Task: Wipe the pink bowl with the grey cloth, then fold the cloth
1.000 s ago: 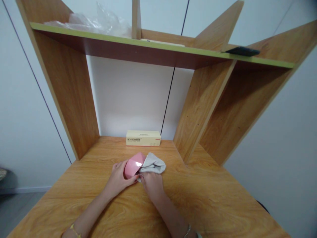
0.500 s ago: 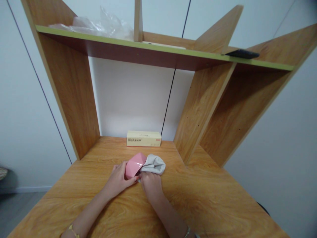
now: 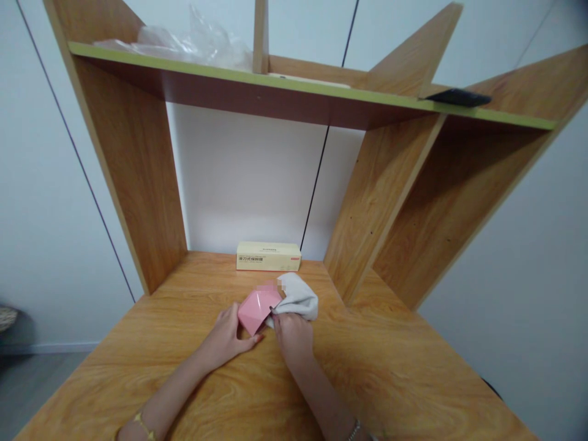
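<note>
Behind everything, wall: pale, divided by thin dark seams.
Desk: wood-grained, wide, reaching back to wall.
Shelf: set above desk on upright wooden boards, edged in yellow-green, reddish brown underneath.
Plastic: transparent, crumpled, lying on the left part of shelf.
Box: long, cream, printed on the front, placed at the back of desk, near wall.
Left hand: curved around the left side of pink item, with fingers behind and thumb near the lower edge; holding it in a rather wide grip.
Right hand: curled tightly onto cloth, just beside pink item; fingertips hidden, so exact pinch impossible to tell.
Cloth: pale grey, bunched, touching the right edge of pink item.
Pink item: faceted, shiny, tilted, between both hands and nearer than box; blurred at the top; contact with desk impossible to tell.
Dark slab: flat, on the right part of shelf.
Gold bracelet: around left wrist.
Silvery bracelet: around right wrist.
</note>
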The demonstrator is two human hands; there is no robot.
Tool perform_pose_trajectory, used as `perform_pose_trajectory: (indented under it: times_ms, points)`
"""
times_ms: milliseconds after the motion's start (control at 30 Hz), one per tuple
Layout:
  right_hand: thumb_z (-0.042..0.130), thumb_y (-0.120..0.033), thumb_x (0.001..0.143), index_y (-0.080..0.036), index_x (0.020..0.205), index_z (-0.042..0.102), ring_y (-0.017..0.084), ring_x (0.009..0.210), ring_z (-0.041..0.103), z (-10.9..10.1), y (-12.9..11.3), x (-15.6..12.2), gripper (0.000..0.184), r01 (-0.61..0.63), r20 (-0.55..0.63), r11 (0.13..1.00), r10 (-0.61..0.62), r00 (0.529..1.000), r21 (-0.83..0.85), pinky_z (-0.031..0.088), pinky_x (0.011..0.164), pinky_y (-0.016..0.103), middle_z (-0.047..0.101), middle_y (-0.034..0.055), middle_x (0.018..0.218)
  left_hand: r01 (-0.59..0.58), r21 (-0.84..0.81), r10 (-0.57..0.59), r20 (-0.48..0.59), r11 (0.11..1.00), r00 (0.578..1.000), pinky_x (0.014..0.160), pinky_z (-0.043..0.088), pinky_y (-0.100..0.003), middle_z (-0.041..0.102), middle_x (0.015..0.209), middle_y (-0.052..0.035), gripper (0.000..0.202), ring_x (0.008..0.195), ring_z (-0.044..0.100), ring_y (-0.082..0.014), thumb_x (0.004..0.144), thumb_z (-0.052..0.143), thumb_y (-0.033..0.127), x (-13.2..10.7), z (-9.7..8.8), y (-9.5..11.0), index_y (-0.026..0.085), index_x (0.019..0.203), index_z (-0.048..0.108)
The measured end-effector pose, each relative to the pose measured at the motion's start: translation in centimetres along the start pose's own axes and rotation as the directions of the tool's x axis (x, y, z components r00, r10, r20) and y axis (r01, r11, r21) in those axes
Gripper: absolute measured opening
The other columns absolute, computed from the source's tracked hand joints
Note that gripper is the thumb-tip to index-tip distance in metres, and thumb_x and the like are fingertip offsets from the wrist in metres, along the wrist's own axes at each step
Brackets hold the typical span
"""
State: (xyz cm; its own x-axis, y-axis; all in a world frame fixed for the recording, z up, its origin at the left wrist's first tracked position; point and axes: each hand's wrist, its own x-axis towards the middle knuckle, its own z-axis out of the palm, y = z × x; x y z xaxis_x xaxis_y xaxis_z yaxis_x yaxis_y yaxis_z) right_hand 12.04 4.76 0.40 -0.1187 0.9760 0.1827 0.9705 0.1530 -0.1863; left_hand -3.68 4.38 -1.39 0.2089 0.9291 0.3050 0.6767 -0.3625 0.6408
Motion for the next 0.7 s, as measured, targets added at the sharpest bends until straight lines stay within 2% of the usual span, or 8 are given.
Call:
perform_pose_trajectory:
  times_ms: [133, 300, 367, 500, 600, 700]
  points:
    - [0.033, -0.018, 0.086, -0.016, 0.084, 0.065, 0.020, 0.073, 0.062, 0.6, 0.0, -0.1, 0.032, -0.003, 0.002, 0.999, 0.003, 1.000, 0.037, 0.039, 0.059, 0.025, 0.067, 0.0116, 0.081, 0.021, 0.037, -0.020, -0.015, 0.999, 1.000, 0.080, 0.038, -0.037, 0.057, 0.091, -0.0080, 0.037, 0.089, 0.053, -0.0249, 0.067, 0.056, 0.049, 0.1, 0.3, -0.3, 0.018, 0.087, 0.048]
    - [0.040, -0.019, 0.083, -0.023, 0.083, 0.064, 0.013, 0.075, 0.061, 1.3, -0.5, -0.3, 0.024, 0.097, 0.050, 0.973, -0.109, 0.993, 0.210, 0.037, 0.060, 0.019, 0.068, -0.0002, 0.082, 0.012, 0.085, -0.014, 0.016, 0.996, 1.000, 0.088, 0.033, -0.039, 0.058, 0.099, -0.0079, 0.044, 0.098, 0.050, -0.0263, 0.068, 0.055, 0.050, 0.0, 0.1, -0.7, 0.019, 0.099, 0.050]
    - [0.040, -0.020, 0.083, -0.024, 0.083, 0.064, 0.013, 0.077, 0.061, 1.3, -0.6, -0.3, 0.024, 0.107, 0.065, 0.958, -0.128, 0.990, 0.268, 0.037, 0.061, 0.019, 0.068, -0.0011, 0.084, 0.005, 0.111, -0.007, 0.018, 0.994, 1.000, 0.091, 0.029, -0.042, 0.058, 0.102, -0.0073, 0.047, 0.101, 0.049, -0.0266, 0.068, 0.054, 0.051, -0.1, 0.1, -0.9, 0.021, 0.104, 0.049]
    - [0.039, -0.022, 0.083, -0.024, 0.086, 0.064, 0.015, 0.080, 0.061, 1.0, -0.6, -0.2, 0.025, 0.038, 0.089, 0.976, -0.058, 0.994, 0.212, 0.038, 0.063, 0.021, 0.068, 0.0013, 0.086, -0.005, 0.110, 0.004, 0.008, 0.994, 1.000, 0.094, 0.026, -0.044, 0.055, 0.111, -0.0079, 0.063, 0.106, 0.046, -0.0282, 0.062, 0.059, 0.055, 0.0, 0.1, -1.0, 0.023, 0.114, 0.046]
    - [0.039, -0.022, 0.083, -0.024, 0.086, 0.064, 0.015, 0.080, 0.060, 0.7, -0.8, -0.4, 0.025, 0.058, 0.096, 0.981, -0.077, 0.992, 0.187, 0.038, 0.065, 0.021, 0.068, 0.0017, 0.086, 0.012, 0.078, -0.006, -0.077, 0.997, 0.997, 0.093, 0.028, -0.042, 0.049, 0.121, -0.0113, 0.080, 0.109, 0.044, -0.0296, 0.057, 0.063, 0.056, 0.1, -0.1, -0.6, 0.022, 0.124, 0.037]
    - [0.042, -0.023, 0.082, -0.024, 0.087, 0.065, 0.016, 0.080, 0.061, 0.4, -1.0, -0.5, 0.023, 0.083, 0.100, 0.981, -0.101, 0.990, 0.173, 0.039, 0.065, 0.021, 0.068, 0.0021, 0.085, 0.012, 0.081, 0.000, -0.143, 0.997, 0.990, 0.094, 0.027, -0.042, 0.048, 0.123, -0.0120, 0.078, 0.110, 0.043, -0.0292, 0.061, 0.060, 0.054, 0.3, -0.3, -0.3, 0.021, 0.126, 0.033]
